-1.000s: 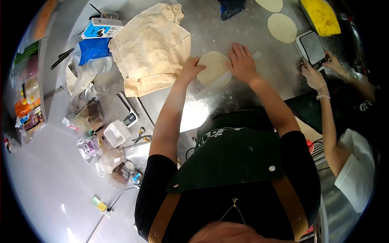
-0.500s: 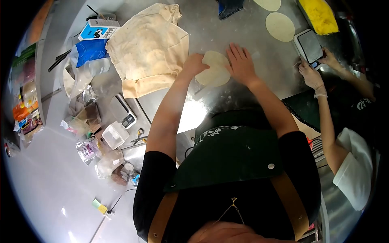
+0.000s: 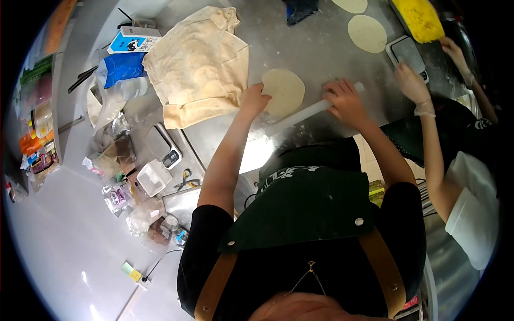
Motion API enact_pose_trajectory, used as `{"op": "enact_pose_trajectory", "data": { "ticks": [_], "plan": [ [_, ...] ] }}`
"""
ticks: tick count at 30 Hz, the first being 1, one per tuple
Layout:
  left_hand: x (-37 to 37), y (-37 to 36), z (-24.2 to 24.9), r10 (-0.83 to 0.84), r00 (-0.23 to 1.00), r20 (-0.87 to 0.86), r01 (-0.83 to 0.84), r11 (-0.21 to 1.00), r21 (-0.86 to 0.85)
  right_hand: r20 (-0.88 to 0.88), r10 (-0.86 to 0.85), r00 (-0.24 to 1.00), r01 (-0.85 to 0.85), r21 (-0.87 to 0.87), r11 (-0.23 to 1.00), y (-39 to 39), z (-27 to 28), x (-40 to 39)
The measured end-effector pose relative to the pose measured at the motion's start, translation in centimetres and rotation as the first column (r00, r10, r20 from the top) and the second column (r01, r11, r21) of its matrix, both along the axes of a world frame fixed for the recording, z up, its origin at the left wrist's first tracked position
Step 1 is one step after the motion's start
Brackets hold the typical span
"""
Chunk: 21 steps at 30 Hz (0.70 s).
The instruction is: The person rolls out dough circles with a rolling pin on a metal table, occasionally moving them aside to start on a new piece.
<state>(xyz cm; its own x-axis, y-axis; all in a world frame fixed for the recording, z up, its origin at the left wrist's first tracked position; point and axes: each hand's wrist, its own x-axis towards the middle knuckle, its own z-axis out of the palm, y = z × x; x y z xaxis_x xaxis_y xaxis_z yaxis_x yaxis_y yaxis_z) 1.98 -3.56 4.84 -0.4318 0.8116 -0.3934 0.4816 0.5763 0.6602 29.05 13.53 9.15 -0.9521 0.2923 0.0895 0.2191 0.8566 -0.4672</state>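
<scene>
A flat, pale dough round [image 3: 284,92] lies on the metal table in front of me. My left hand [image 3: 254,100] is at its left edge, thumb and fingers closed on the rim. A white rolling pin [image 3: 301,117] slants across the table just below and right of the dough. My right hand [image 3: 345,102] has its fingers curled over the pin near its upper right end. Left of my left hand, a cream cloth [image 3: 201,69] is spread over lumpy things that I cannot make out.
More dough rounds [image 3: 367,33] lie at the far right, beside a scale [image 3: 407,55] and a yellow object [image 3: 420,20]. A co-worker's gloved hand [image 3: 413,85] is near that scale. On the left are a milk carton [image 3: 134,39], another scale [image 3: 165,147], scissors [image 3: 187,181] and several bags.
My right hand has left the dough, moved right and down, and taken hold of the rolling pin. My left hand stays at the dough's left edge. The co-worker's hands have shifted around the scale.
</scene>
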Motion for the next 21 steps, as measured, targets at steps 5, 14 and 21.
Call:
{"op": "enact_pose_trajectory", "data": {
  "ticks": [5, 14, 21],
  "plan": [
    [-1.1, 0.1, -0.1, 0.072, 0.974, 0.215, -0.066, 0.997, -0.037, 0.047, 0.072, 0.996, -0.072, -0.002, 0.997, 0.9, -2.2, -5.9],
    [-1.9, 0.6, -0.8, 0.333, 0.702, 0.629, -0.409, 0.912, -0.026, -0.005, -0.246, 0.969, 0.241, 0.229, 0.943, -2.0, -5.5, -7.6],
    [-2.7, 0.7, -0.3, 0.342, 0.676, 0.653, -0.334, 0.932, -0.142, -0.091, -0.262, 0.961, 0.276, 0.230, 0.933, -0.1, -5.3, -12.8]
  ]
}}
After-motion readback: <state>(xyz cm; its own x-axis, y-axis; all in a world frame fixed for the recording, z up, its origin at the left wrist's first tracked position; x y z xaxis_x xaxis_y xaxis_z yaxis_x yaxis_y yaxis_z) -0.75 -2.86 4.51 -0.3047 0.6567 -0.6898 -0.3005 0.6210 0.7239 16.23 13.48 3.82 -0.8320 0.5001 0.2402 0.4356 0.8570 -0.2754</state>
